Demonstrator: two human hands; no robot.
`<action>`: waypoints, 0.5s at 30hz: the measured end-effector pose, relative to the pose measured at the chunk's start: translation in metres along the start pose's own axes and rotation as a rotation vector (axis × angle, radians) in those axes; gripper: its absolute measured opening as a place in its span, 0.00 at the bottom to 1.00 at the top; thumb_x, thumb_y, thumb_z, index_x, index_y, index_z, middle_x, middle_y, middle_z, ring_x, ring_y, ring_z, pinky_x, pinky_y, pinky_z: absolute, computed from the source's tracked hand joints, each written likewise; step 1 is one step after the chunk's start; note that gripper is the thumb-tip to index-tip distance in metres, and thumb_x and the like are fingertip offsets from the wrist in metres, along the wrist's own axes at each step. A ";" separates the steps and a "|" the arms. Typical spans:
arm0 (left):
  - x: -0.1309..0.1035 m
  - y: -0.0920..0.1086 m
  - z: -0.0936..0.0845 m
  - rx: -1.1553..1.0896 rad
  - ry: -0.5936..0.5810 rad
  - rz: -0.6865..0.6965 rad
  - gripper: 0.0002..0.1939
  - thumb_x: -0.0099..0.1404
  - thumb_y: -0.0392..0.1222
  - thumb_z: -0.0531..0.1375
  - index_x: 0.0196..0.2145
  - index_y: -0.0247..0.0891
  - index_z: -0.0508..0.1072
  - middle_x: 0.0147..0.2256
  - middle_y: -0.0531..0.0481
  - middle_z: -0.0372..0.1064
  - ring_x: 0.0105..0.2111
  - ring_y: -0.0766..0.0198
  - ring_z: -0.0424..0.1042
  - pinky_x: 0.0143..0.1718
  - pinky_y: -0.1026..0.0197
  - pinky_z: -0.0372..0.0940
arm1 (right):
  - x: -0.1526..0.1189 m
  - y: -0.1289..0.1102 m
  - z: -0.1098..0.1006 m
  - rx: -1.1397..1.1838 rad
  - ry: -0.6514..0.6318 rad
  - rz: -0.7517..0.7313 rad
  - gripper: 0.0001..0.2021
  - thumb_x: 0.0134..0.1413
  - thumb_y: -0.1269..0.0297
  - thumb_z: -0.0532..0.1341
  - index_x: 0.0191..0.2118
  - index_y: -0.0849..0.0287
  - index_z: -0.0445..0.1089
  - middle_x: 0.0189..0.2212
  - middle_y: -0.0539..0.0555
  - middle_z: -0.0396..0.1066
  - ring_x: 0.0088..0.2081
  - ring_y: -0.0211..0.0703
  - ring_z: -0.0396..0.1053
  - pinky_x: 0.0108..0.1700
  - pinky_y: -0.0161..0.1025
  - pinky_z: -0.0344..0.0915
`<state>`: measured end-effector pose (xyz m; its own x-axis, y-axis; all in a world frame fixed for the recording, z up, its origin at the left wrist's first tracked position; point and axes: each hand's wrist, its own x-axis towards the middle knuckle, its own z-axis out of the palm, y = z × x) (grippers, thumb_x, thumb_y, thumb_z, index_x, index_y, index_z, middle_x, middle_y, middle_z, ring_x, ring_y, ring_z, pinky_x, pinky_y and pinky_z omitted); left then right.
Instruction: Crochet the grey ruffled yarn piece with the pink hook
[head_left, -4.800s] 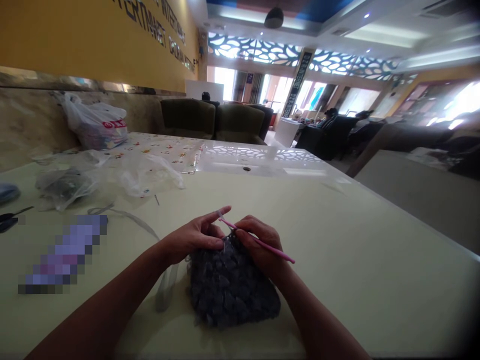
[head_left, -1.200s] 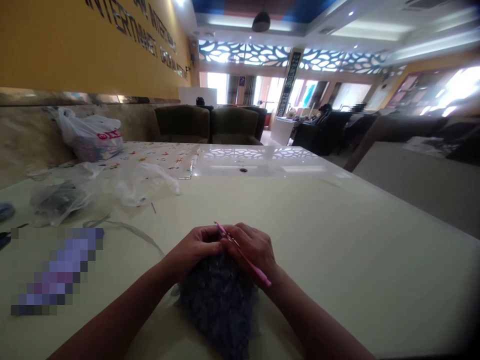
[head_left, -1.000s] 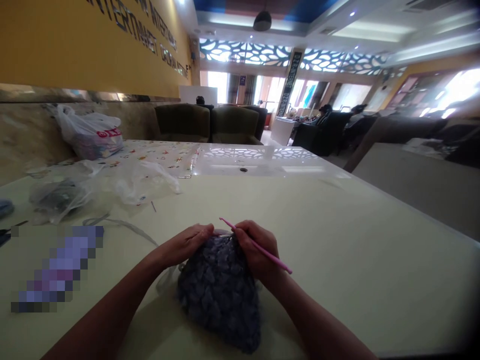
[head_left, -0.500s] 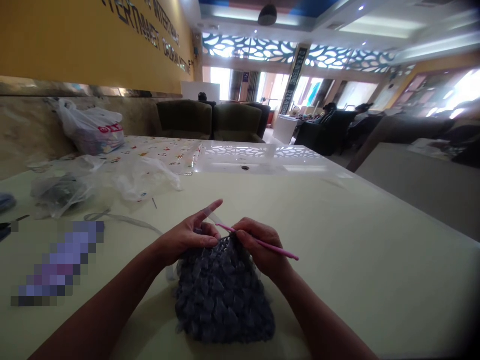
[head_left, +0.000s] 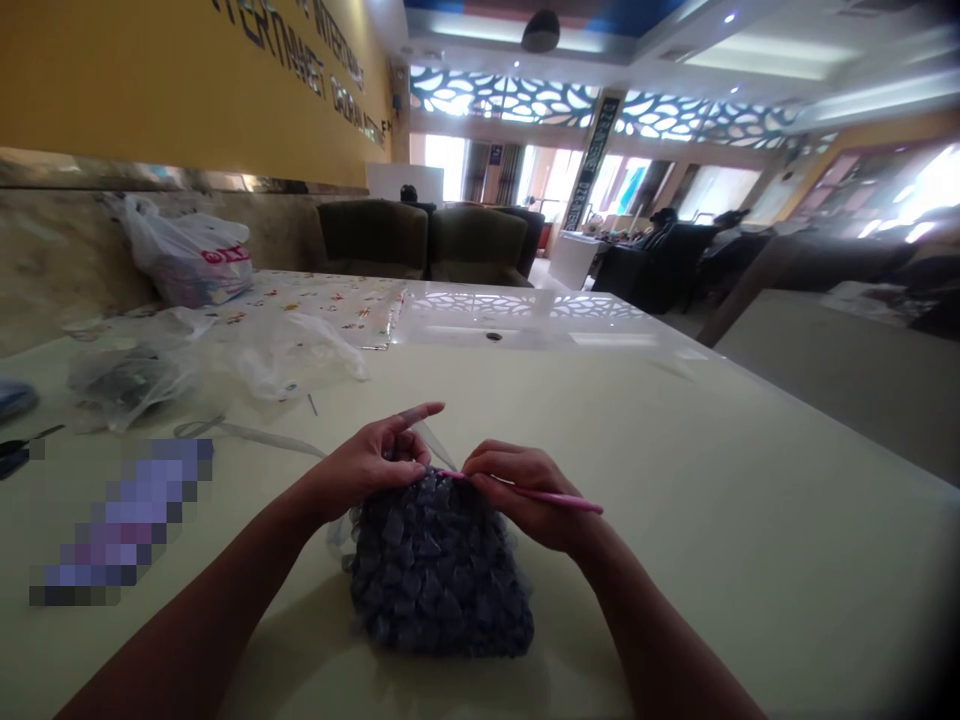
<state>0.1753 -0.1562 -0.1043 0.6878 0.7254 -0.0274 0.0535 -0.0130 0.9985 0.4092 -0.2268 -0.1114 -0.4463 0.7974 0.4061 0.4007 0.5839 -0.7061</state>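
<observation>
A dark grey-blue crocheted piece (head_left: 442,570) with a ruffled, petal-like surface hangs between my hands over the table. My left hand (head_left: 386,455) pinches its top edge between thumb and fingers, the index finger stretched out. From that finger a pale, sheer ribbon yarn (head_left: 437,445) slants down to the work. My right hand (head_left: 525,490) is closed around a pink crochet hook (head_left: 559,498), whose tip lies at the top edge of the piece, close to my left thumb. More of the ribbon (head_left: 262,437) trails left across the table.
Left on the table (head_left: 720,520) are a clear plastic bag (head_left: 131,380) with dark material inside, a crumpled clear bag (head_left: 296,355), black scissors (head_left: 22,452) and a pixelated purple item (head_left: 127,525). A full white carrier bag (head_left: 195,255) stands by the wall. Armchairs (head_left: 375,240) are beyond.
The hook has come down from above the edge, and its tip is now at the stitches. The crocheted piece has swung up and slightly left. My left index finger still holds the ribbon out.
</observation>
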 end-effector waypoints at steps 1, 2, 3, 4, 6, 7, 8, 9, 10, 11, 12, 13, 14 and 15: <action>0.000 0.001 0.003 0.035 0.027 0.008 0.41 0.59 0.36 0.65 0.67 0.43 0.55 0.32 0.54 0.68 0.33 0.67 0.63 0.37 0.63 0.58 | 0.000 0.000 0.003 -0.077 0.015 -0.015 0.11 0.67 0.67 0.53 0.35 0.60 0.70 0.33 0.53 0.69 0.31 0.35 0.65 0.33 0.33 0.61; 0.000 0.001 0.008 0.073 0.058 0.017 0.43 0.59 0.36 0.65 0.68 0.43 0.53 0.32 0.54 0.68 0.32 0.67 0.63 0.36 0.63 0.58 | 0.001 0.002 0.008 -0.176 0.036 -0.033 0.12 0.66 0.67 0.52 0.33 0.60 0.69 0.32 0.52 0.68 0.29 0.35 0.63 0.31 0.33 0.59; 0.000 0.001 0.012 0.102 0.089 0.025 0.45 0.58 0.36 0.65 0.69 0.43 0.50 0.32 0.54 0.68 0.32 0.67 0.63 0.36 0.63 0.58 | 0.002 0.003 0.013 -0.292 0.071 -0.055 0.12 0.66 0.67 0.52 0.31 0.60 0.67 0.30 0.51 0.66 0.27 0.34 0.61 0.29 0.33 0.56; 0.001 0.000 0.017 0.115 0.116 0.031 0.47 0.58 0.36 0.65 0.69 0.44 0.48 0.32 0.54 0.69 0.32 0.67 0.63 0.36 0.63 0.58 | 0.002 0.006 0.020 -0.424 0.119 -0.073 0.13 0.66 0.67 0.52 0.29 0.60 0.65 0.27 0.50 0.64 0.25 0.34 0.59 0.27 0.33 0.53; 0.001 -0.003 0.025 0.055 0.150 0.024 0.49 0.58 0.36 0.67 0.70 0.45 0.45 0.32 0.55 0.69 0.32 0.67 0.63 0.36 0.63 0.58 | 0.004 0.011 0.034 -0.686 0.286 -0.150 0.14 0.65 0.69 0.52 0.26 0.59 0.62 0.24 0.49 0.61 0.23 0.35 0.54 0.25 0.36 0.46; 0.002 -0.006 0.028 -0.022 0.154 0.003 0.49 0.58 0.36 0.67 0.70 0.46 0.45 0.32 0.55 0.69 0.32 0.67 0.64 0.36 0.63 0.59 | 0.004 0.013 0.040 -0.751 0.369 -0.175 0.13 0.65 0.70 0.52 0.26 0.59 0.62 0.23 0.49 0.60 0.23 0.36 0.54 0.26 0.37 0.46; 0.002 -0.008 0.031 -0.122 0.146 -0.032 0.49 0.57 0.36 0.68 0.69 0.47 0.47 0.32 0.55 0.69 0.32 0.67 0.65 0.37 0.63 0.59 | 0.004 0.014 0.045 -0.782 0.438 -0.205 0.13 0.64 0.71 0.53 0.26 0.58 0.62 0.23 0.49 0.60 0.23 0.36 0.54 0.26 0.37 0.46; 0.002 -0.010 0.032 -0.231 0.121 -0.080 0.48 0.57 0.36 0.68 0.69 0.47 0.49 0.33 0.55 0.70 0.33 0.67 0.67 0.38 0.63 0.60 | 0.004 0.015 0.049 -0.794 0.500 -0.233 0.13 0.64 0.72 0.53 0.26 0.58 0.61 0.23 0.49 0.60 0.23 0.36 0.54 0.26 0.37 0.46; 0.002 -0.012 0.032 -0.340 0.080 -0.132 0.47 0.56 0.36 0.68 0.68 0.47 0.52 0.33 0.54 0.70 0.33 0.66 0.68 0.39 0.63 0.60 | 0.003 0.014 0.051 -0.785 0.540 -0.262 0.13 0.64 0.72 0.54 0.26 0.58 0.61 0.23 0.49 0.60 0.24 0.36 0.55 0.27 0.37 0.47; 0.002 -0.013 0.031 -0.438 0.028 -0.181 0.46 0.55 0.35 0.69 0.67 0.46 0.54 0.34 0.54 0.71 0.33 0.66 0.69 0.39 0.63 0.61 | 0.002 0.013 0.051 -0.762 0.559 -0.300 0.13 0.64 0.72 0.55 0.26 0.58 0.62 0.23 0.49 0.61 0.24 0.36 0.56 0.27 0.37 0.49; 0.001 -0.014 0.029 -0.513 -0.030 -0.219 0.45 0.54 0.34 0.69 0.66 0.44 0.57 0.34 0.53 0.71 0.32 0.66 0.70 0.39 0.63 0.62 | 0.001 0.012 0.050 -0.724 0.561 -0.345 0.12 0.64 0.71 0.56 0.27 0.58 0.62 0.23 0.49 0.61 0.24 0.36 0.57 0.28 0.36 0.51; 0.001 -0.014 0.027 -0.563 -0.083 -0.238 0.45 0.53 0.33 0.70 0.66 0.43 0.58 0.34 0.52 0.71 0.32 0.66 0.70 0.38 0.63 0.62 | 0.000 0.010 0.048 -0.661 0.543 -0.381 0.11 0.64 0.70 0.56 0.28 0.58 0.63 0.24 0.49 0.63 0.25 0.36 0.58 0.28 0.36 0.53; 0.001 -0.013 0.024 -0.592 -0.122 -0.237 0.45 0.52 0.32 0.70 0.65 0.42 0.58 0.34 0.52 0.72 0.31 0.66 0.70 0.37 0.64 0.62 | -0.001 0.008 0.045 -0.567 0.512 -0.396 0.09 0.64 0.69 0.57 0.30 0.58 0.64 0.25 0.50 0.64 0.26 0.36 0.60 0.29 0.35 0.55; 0.000 -0.012 0.021 -0.602 -0.144 -0.222 0.46 0.52 0.32 0.69 0.65 0.42 0.58 0.34 0.52 0.72 0.31 0.67 0.71 0.37 0.64 0.63 | -0.002 0.006 0.042 -0.447 0.471 -0.386 0.08 0.64 0.68 0.57 0.31 0.58 0.64 0.27 0.50 0.66 0.26 0.36 0.62 0.29 0.34 0.58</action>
<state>0.1902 -0.1703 -0.1176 0.7995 0.5662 -0.2006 -0.1800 0.5444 0.8193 0.3790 -0.2307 -0.1406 -0.2712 0.4462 0.8529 0.6166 0.7609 -0.2020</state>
